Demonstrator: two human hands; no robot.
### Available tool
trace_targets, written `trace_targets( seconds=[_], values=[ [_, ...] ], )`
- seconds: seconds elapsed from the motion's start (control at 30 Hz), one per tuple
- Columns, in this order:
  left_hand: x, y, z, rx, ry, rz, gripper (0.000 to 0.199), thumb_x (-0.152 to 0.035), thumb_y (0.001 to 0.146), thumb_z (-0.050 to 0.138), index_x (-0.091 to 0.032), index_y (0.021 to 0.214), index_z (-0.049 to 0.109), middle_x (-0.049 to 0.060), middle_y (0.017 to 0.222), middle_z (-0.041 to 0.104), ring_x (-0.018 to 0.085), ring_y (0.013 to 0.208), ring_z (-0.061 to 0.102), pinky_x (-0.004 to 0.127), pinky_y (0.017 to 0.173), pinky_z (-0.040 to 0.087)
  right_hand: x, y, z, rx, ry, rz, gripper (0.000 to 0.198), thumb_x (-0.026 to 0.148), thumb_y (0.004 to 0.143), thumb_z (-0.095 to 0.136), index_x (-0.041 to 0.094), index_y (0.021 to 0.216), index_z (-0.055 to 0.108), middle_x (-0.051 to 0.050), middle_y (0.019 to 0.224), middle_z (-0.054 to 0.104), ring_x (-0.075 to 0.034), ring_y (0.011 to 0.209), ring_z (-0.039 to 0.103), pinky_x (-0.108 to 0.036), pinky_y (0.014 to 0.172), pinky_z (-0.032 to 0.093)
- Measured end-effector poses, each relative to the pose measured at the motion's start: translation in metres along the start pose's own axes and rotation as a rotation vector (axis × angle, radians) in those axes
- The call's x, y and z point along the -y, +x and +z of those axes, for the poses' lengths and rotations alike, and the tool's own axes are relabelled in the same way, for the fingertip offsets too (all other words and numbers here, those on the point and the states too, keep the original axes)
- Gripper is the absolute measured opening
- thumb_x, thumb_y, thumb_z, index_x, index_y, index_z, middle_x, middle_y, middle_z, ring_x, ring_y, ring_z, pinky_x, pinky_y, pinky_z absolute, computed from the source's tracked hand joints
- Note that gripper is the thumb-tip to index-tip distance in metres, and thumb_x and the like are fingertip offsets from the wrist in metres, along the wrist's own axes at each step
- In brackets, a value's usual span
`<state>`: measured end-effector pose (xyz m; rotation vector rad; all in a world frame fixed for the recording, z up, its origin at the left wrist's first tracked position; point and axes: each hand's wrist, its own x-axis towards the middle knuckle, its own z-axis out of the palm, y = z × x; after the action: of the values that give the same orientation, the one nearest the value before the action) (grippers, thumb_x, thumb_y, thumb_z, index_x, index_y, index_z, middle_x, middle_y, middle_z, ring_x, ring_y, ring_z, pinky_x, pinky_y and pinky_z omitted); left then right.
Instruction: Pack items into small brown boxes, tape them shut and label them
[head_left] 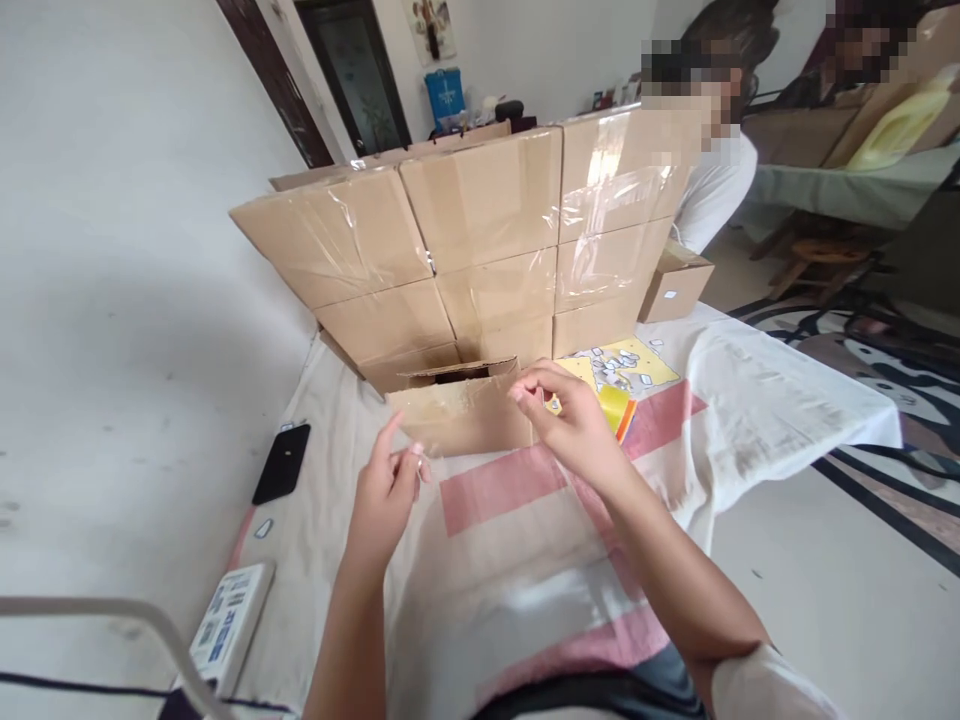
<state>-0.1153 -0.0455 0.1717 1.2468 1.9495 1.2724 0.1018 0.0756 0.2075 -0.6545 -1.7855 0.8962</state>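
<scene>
While the box [465,418] stands on the desk [435,590] just beyond both hands, its top shows a dark gap, so I judge it formed but not fully closed (contents hidden; remaining work unclear). Right hand [576,428]: grip drawn to a pinch by the box's right end, held item, if any, too small to tell. Left hand [382,500]: index finger out, thumb near curled fingers, hold cannot be told. Paper bits [616,362] lie loose on yellow sheets [656,368].

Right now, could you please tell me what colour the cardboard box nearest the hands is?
The box is light brown, best seen in the head view.
</scene>
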Motion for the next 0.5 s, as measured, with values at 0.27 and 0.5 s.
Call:
trace_targets(
  seconds=[0.27,0.5],
  values=[
    [0.0,-0.002,0.006,0.112,0.035,0.135,0.07,-0.051,0.104,0.048,-0.026,0.166,0.028,-0.004,0.071,0.063,0.016,0.062,0.058,0.029,0.065,0.047,-0.01,-0.011,0.042,0.313,0.146,0.087,0.013,0.028,0.093,0.069,0.02,0.085,0.076,-0.002,0.091,0.068,-0.014,0.079,0.061,-0.027,0.069,0.046],
    [0.001,0.066,-0.011,-0.413,0.494,0.356,0.065,-0.052,0.099,0.057,-0.021,0.155,0.049,0.015,0.134,0.07,0.034,0.128,0.063,0.051,0.108,0.048,-0.011,0.025,0.0,0.103,-0.016,0.092,0.021,0.034,0.092,0.071,0.021,0.077,0.076,-0.005,0.1,0.069,-0.019,0.094,0.063,-0.035,0.087,0.045]
  ],
)
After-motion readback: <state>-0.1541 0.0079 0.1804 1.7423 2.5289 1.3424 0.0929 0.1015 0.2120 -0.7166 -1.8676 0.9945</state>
